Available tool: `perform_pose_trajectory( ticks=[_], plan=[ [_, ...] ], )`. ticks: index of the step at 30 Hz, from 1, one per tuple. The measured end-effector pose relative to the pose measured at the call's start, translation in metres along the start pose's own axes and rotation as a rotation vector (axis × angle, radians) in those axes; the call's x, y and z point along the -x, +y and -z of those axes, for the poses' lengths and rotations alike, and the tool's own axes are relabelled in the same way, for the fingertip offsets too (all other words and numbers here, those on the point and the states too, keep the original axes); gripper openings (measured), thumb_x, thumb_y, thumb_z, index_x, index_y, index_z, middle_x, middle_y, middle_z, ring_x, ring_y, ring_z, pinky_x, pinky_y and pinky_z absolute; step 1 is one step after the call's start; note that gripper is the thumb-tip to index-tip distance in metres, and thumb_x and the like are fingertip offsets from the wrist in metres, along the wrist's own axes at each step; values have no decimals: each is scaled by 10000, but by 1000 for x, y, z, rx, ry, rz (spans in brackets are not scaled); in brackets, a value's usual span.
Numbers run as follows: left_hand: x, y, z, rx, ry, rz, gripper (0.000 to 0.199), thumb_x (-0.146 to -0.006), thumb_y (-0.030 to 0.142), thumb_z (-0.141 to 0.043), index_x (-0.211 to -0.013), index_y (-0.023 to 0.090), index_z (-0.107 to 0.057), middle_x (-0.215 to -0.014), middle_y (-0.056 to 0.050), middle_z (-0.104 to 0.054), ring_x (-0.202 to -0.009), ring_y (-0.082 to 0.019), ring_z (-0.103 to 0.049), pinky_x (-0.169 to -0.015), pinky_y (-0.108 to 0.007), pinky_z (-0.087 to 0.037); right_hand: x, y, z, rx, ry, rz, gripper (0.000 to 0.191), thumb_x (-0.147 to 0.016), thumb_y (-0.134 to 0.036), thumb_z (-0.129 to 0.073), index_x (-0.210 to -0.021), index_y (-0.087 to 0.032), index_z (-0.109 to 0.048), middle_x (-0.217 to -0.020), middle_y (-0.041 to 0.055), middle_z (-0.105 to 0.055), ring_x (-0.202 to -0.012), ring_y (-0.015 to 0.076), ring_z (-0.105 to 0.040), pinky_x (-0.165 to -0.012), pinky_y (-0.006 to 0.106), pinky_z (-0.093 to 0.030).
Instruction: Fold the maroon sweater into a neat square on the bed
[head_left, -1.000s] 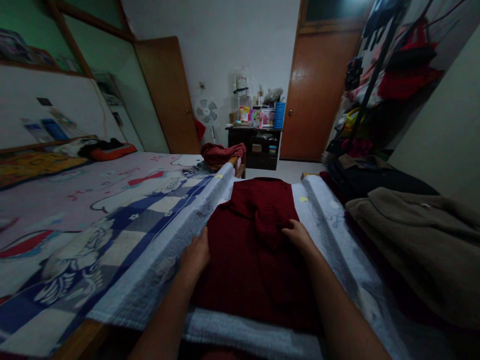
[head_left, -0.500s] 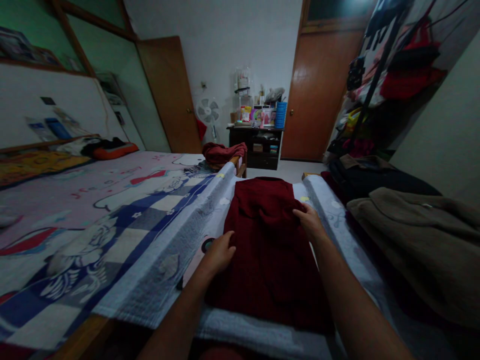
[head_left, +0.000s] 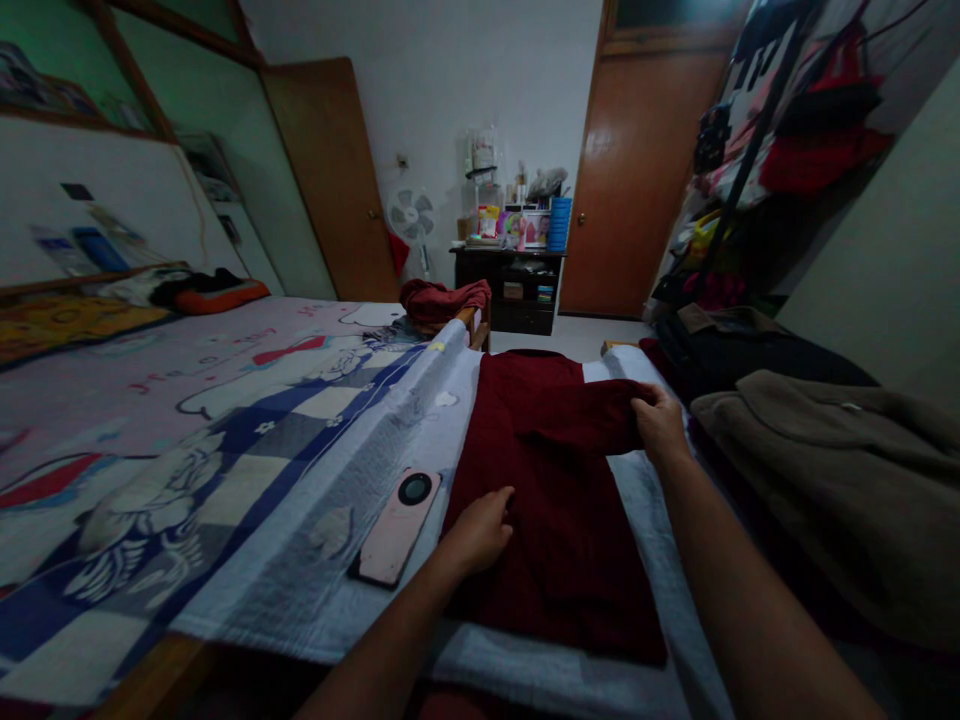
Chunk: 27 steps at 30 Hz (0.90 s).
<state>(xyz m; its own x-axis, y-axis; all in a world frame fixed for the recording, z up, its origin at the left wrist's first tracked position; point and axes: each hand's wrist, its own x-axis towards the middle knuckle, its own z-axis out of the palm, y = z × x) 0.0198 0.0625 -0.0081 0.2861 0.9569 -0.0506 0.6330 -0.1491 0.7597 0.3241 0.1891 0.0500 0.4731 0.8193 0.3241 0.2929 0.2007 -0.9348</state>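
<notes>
A dark red long-sleeved garment [head_left: 555, 540] lies on the light blue bed cover, its collar end away from me. My right hand [head_left: 661, 420] pinches the end of a sleeve [head_left: 592, 415], which stretches to the right across the upper body. My left hand [head_left: 480, 530] rests on the garment's left part with fingers loosely extended, holding nothing that I can see. Just left of the garment, a pink phone [head_left: 397, 530] with a round black camera ring lies face down.
Folded brown clothing [head_left: 832, 440] and dark clothes [head_left: 750, 350] are piled on the right. A patterned bed sheet [head_left: 225, 400] spreads to the left. Beyond the bed's end stand a fan [head_left: 412, 218] and a dark cabinet [head_left: 510, 312]. Bags [head_left: 825, 160] hang at the upper right.
My right hand has moved right, drawing the sleeve out sideways. My left hand has shifted right, onto the garment. The phone, partly covered before, now shows fully.
</notes>
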Motion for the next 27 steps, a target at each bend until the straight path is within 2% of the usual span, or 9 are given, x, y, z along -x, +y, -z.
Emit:
perform_pose_trajectory(
  ticks=[6,10,13,16,19,21,24,26,27],
  plan=[
    [9,1,6,-110,-116,-35,624,-624,106,-582,-1242,188,-610,-1259,-126,-624,-1181,-305,-560,-1034,-392,-405,-2,14,2,59,-86,-100,338,-573,-242,-558,-884,-163,-664,-793,23,-675,-714,175,-604,-691,300,-495],
    [13,12,8,-207,-122,-69,590,-670,77,-510,-1247,155,-606,-1211,-163,-638,-1125,-308,-596,-984,-396,-444,-11,3,4,44,-147,-25,332,-610,-250,-571,-914,-160,-670,-829,33,-686,-736,173,-610,-699,295,-488],
    [16,22,8,-264,-137,-76,583,-713,87,-472,-1286,130,-571,-1239,-178,-618,-1138,-306,-588,-991,-401,-441,-26,-5,11,83,-57,81,362,-691,-280,-544,-1012,-149,-648,-926,64,-683,-804,165,-612,-741,285,-473],
    [19,27,7,-321,-230,-73,625,-738,131,-492,-1362,109,-485,-1336,-170,-554,-1223,-288,-530,-1049,-384,-397,-39,-2,18,187,28,118,379,-755,-285,-487,-1088,-153,-611,-1009,86,-668,-864,155,-608,-764,269,-464],
    [19,27,7,-367,-332,-65,676,-769,227,-530,-1418,96,-397,-1422,-162,-476,-1293,-277,-464,-1085,-377,-358,-42,11,21,269,10,90,354,-754,-250,-460,-1064,-160,-606,-1003,81,-670,-867,163,-604,-781,278,-471],
    [16,27,9,-362,-356,-75,666,-790,307,-549,-1411,112,-406,-1422,-146,-481,-1289,-273,-468,-1079,-375,-365,-38,21,21,348,-30,67,317,-746,-230,-458,-1008,-158,-621,-966,84,-672,-864,180,-605,-810,300,-468],
    [6,23,15,-322,-312,-146,440,-880,329,-454,-1283,181,-551,-1285,-83,-611,-1177,-216,-562,-1019,-329,-417,-23,31,20,465,-80,35,308,-721,-227,-508,-988,-134,-630,-974,127,-658,-933,241,-594,-881,362,-440],
    [-5,18,18,-347,-175,-182,364,-923,261,-365,-1178,197,-616,-1185,-61,-660,-1105,-181,-593,-991,-308,-432,-8,31,17,561,-74,31,420,-698,-239,-563,-1093,-99,-598,-1090,184,-615,-1049,306,-548,-937,425,-398],
    [-11,13,19,-388,-73,-188,362,-926,229,-351,-1166,191,-620,-1185,-66,-656,-1109,-178,-585,-999,-315,-424,1,30,16,678,-57,56,500,-710,-256,-568,-1183,-95,-552,-1187,204,-566,-1123,331,-503,-964,450,-370]
  ],
)
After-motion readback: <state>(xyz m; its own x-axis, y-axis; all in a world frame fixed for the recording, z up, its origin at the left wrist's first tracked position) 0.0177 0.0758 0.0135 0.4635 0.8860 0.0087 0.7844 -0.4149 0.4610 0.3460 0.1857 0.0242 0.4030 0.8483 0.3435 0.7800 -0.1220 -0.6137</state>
